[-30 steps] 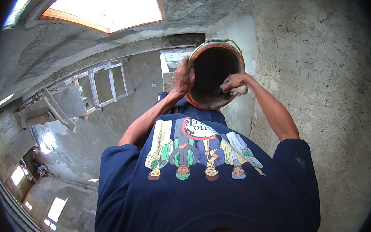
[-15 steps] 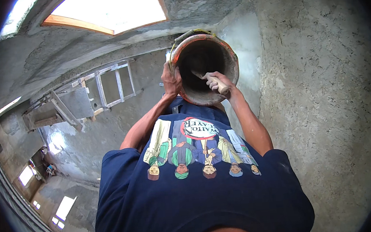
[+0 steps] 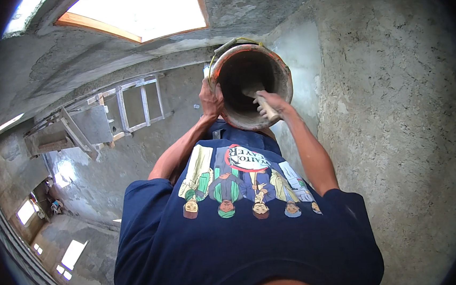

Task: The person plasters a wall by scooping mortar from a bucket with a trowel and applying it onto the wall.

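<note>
Rough grey wall (image 3: 398,129) fills my view on the right, and a bright window (image 3: 137,13), edged in orange wood, glares at the upper left. Below it, well apart from the work, stands a ladder-like frame (image 3: 145,103) of pale timber. The person wears a dark blue shirt (image 3: 247,248).

In front of that shirt is the bucket (image 3: 283,79), its mouth turned toward the wearer — what bears its base, I cannot tell. Its wire bail (image 3: 227,47) lies along the far rim. The left hand (image 3: 211,100) grips the near-left side of the rim, fingers closed on it. The right hand (image 3: 269,105) is wrapped round the pale handle of a trowel (image 3: 270,112), whose blade (image 3: 253,89) reaches into the bucket (too dark in there to say whether it touches the wall).

I'd judge the step in hand to be scraping or stirring inside the bucket; the next move calls for a steady rim on the left and a firm, angled wrist on the right.

As for writing, I see no label on the bucket — only dark lettering in a red-edged white oval (image 3: 248,159) on the shirt, upside down from here, above a row of cartoon figures (image 3: 258,191).
</note>
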The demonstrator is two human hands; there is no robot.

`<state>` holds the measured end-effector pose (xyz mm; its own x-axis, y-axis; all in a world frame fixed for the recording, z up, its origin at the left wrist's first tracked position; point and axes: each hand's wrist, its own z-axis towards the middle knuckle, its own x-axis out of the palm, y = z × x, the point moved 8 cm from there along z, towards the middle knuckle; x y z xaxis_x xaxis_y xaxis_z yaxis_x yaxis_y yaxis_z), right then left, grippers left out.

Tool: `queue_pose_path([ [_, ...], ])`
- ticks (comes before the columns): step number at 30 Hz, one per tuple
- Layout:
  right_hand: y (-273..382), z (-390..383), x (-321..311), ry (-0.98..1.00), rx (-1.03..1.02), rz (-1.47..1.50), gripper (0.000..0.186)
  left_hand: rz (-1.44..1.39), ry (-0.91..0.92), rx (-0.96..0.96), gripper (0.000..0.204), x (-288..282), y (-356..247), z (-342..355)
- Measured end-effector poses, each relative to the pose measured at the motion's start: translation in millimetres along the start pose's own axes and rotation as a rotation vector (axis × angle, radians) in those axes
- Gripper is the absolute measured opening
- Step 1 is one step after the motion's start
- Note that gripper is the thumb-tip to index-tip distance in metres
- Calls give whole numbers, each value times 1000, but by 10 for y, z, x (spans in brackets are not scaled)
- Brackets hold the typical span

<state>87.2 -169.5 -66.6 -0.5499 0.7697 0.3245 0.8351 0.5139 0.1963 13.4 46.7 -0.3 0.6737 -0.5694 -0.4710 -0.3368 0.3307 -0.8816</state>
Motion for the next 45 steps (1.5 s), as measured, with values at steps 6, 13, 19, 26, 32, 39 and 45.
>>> queue_pose_path([
  [6, -218, 32, 35, 43, 251, -328, 42, -3, 5, 5, 20, 9, -11, 40],
  [13, 581, -767, -254, -261, 11, -1097, 39, -28, -18, 34, 20, -20, -47, 29],
  [19, 331, 408, -366, -281, -222, -1813, 38, -31, 3, 36, 20, 43, -62, 41],
  [26, 574, -800, 45, -319, 23, -1405, 39, -12, -39, 59, 19, 7, -21, 32],
  [32, 982, -521, 5, -672, -443, -1640, 26, 26, -49, 63, 18, 13, 29, 36],
  [39, 670, -287, 210, -703, -741, -1850, 16, 33, -74, 82, 20, 12, 61, 24],
  [45, 829, -808, 210, -590, -542, -2157, 19, 28, -64, 106, 20, 10, 36, 31],
])
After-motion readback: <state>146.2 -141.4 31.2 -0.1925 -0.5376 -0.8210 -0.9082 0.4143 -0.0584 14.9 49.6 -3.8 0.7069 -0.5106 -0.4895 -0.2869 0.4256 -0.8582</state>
